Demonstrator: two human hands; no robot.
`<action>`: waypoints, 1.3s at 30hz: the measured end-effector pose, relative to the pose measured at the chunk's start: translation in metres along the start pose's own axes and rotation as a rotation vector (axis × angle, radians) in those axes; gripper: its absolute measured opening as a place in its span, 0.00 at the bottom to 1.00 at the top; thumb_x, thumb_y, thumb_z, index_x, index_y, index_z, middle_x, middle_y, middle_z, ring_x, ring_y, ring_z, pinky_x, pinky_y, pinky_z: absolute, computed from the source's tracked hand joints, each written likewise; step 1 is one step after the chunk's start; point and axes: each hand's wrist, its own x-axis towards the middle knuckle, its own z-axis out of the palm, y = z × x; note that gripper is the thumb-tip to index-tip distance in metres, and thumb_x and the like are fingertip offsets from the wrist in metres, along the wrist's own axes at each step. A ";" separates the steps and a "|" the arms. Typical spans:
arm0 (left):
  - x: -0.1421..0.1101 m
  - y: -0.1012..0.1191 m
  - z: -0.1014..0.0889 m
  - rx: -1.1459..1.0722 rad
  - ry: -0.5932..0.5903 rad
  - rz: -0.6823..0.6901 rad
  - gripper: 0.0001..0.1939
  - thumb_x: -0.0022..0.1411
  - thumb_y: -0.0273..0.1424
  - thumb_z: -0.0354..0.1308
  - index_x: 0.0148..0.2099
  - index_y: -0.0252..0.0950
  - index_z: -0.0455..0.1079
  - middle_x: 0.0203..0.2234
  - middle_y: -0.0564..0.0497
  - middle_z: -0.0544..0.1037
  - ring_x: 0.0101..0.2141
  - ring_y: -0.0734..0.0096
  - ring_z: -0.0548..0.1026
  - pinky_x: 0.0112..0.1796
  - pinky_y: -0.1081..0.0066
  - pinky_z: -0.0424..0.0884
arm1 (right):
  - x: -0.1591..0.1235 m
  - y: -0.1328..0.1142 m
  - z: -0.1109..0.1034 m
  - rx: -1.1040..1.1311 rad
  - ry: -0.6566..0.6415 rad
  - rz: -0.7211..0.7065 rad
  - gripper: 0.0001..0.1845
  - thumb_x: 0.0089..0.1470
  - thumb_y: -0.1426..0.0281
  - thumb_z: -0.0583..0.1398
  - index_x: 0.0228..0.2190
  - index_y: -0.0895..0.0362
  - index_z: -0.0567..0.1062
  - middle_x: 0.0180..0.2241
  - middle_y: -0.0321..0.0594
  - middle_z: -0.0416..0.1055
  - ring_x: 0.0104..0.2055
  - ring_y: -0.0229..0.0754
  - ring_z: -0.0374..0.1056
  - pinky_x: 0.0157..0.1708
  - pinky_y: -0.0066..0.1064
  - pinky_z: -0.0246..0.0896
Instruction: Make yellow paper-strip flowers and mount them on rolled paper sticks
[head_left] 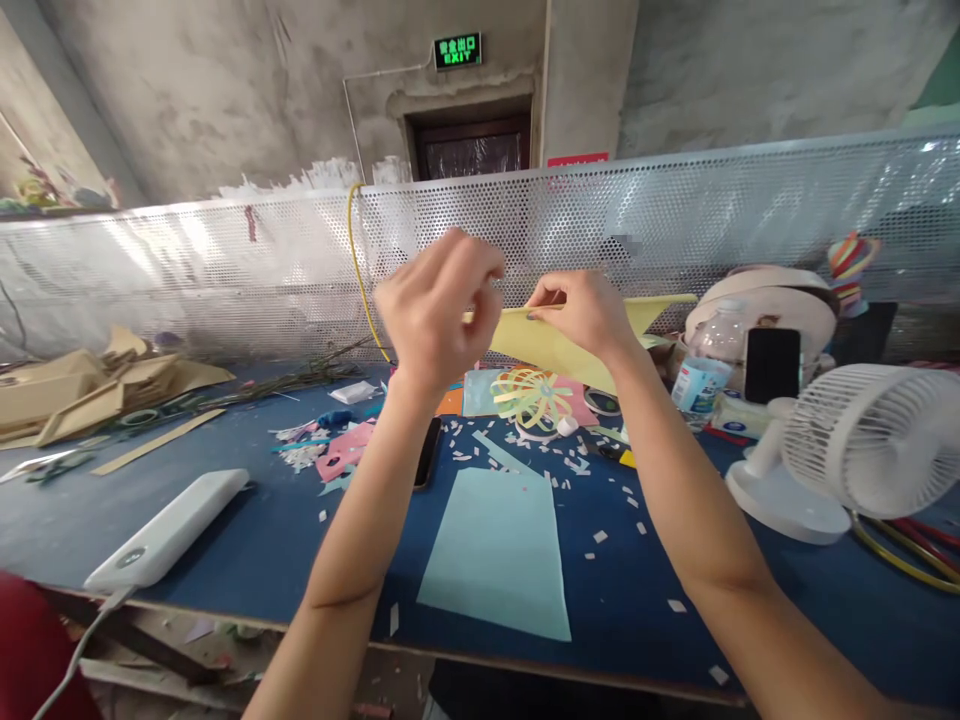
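Observation:
Both of my hands are raised above the table with a sheet of yellow paper [559,345] stretched between them. My right hand [589,312] pinches the sheet's upper edge, and the sheet runs on past that hand to the right. My left hand [441,315] is curled closed at the sheet's left end; a bit of yellow shows between its fingers, though the fingertips are partly hidden. Below, a light blue sheet of paper [499,555] lies flat on the table. Behind it sits a ball-like shape of yellow and green paper strips [532,398].
Small white paper scraps [600,537] litter the blue table [300,560]. A white fan [862,440], a bottle [724,335] and a propped phone [772,365] stand at right. A white power bank [172,525] and brown paper pieces [112,390] lie at left. A perforated metal panel [300,270] stands behind.

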 end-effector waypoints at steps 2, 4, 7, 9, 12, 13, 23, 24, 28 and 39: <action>0.005 0.000 0.016 0.059 -0.068 0.012 0.14 0.70 0.26 0.45 0.47 0.35 0.73 0.38 0.46 0.78 0.43 0.63 0.74 0.44 0.63 0.70 | 0.000 0.000 0.000 0.002 0.000 0.007 0.01 0.50 0.71 0.66 0.28 0.53 0.79 0.29 0.36 0.79 0.34 0.44 0.75 0.30 0.31 0.60; 0.008 -0.002 0.033 0.112 -0.251 0.045 0.11 0.69 0.30 0.50 0.45 0.37 0.74 0.38 0.48 0.79 0.42 0.63 0.75 0.42 0.65 0.70 | 0.001 0.001 0.000 0.000 0.002 0.017 0.01 0.50 0.70 0.67 0.28 0.53 0.79 0.29 0.36 0.79 0.34 0.45 0.75 0.30 0.31 0.60; 0.006 -0.005 0.049 0.179 -0.405 -0.007 0.10 0.68 0.29 0.52 0.42 0.36 0.76 0.36 0.48 0.80 0.38 0.64 0.77 0.38 0.67 0.70 | 0.000 0.003 0.001 0.007 -0.011 0.017 0.01 0.49 0.70 0.68 0.28 0.52 0.80 0.30 0.35 0.80 0.35 0.45 0.75 0.31 0.32 0.60; 0.004 -0.008 0.053 0.198 -0.421 -0.038 0.11 0.67 0.26 0.52 0.41 0.38 0.77 0.34 0.49 0.81 0.36 0.65 0.77 0.37 0.67 0.69 | 0.000 0.004 0.003 0.017 -0.027 0.012 0.02 0.49 0.71 0.67 0.28 0.52 0.79 0.30 0.35 0.80 0.36 0.45 0.75 0.32 0.32 0.61; 0.002 -0.010 0.055 0.215 -0.444 -0.119 0.12 0.65 0.25 0.54 0.41 0.41 0.78 0.32 0.50 0.81 0.35 0.65 0.77 0.35 0.67 0.69 | -0.001 0.002 0.007 0.019 -0.057 -0.009 0.02 0.50 0.72 0.67 0.28 0.52 0.79 0.30 0.36 0.80 0.36 0.45 0.75 0.32 0.32 0.61; 0.001 -0.011 0.055 0.218 -0.453 -0.153 0.12 0.65 0.25 0.54 0.41 0.41 0.79 0.32 0.50 0.82 0.34 0.64 0.77 0.35 0.67 0.69 | -0.001 0.002 0.009 0.018 -0.068 -0.014 0.02 0.50 0.72 0.66 0.28 0.53 0.79 0.30 0.36 0.79 0.35 0.45 0.75 0.32 0.32 0.61; -0.005 -0.024 0.063 0.137 -0.437 -0.182 0.06 0.62 0.26 0.59 0.37 0.41 0.76 0.33 0.52 0.82 0.36 0.64 0.77 0.42 0.64 0.68 | 0.004 0.008 0.023 0.091 -0.191 -0.019 0.03 0.49 0.74 0.67 0.28 0.53 0.79 0.28 0.35 0.79 0.33 0.42 0.75 0.32 0.31 0.62; -0.005 -0.025 0.064 0.132 -0.425 -0.171 0.05 0.62 0.26 0.59 0.37 0.41 0.75 0.33 0.52 0.81 0.37 0.65 0.77 0.42 0.64 0.68 | 0.004 0.009 0.024 0.093 -0.195 -0.019 0.03 0.49 0.74 0.67 0.28 0.53 0.79 0.28 0.35 0.79 0.33 0.42 0.75 0.32 0.31 0.62; -0.005 -0.025 0.066 0.145 -0.400 -0.140 0.04 0.62 0.26 0.59 0.36 0.40 0.73 0.32 0.53 0.80 0.37 0.66 0.76 0.40 0.67 0.67 | 0.003 0.009 0.023 0.074 -0.179 -0.009 0.03 0.50 0.74 0.66 0.28 0.53 0.80 0.29 0.36 0.79 0.33 0.43 0.75 0.32 0.31 0.63; -0.005 -0.021 0.065 0.100 -0.452 -0.212 0.09 0.63 0.25 0.56 0.38 0.41 0.77 0.34 0.51 0.81 0.38 0.62 0.77 0.37 0.65 0.67 | 0.003 0.007 0.025 0.014 -0.132 0.003 0.02 0.50 0.71 0.67 0.27 0.53 0.79 0.29 0.35 0.78 0.34 0.42 0.74 0.32 0.31 0.59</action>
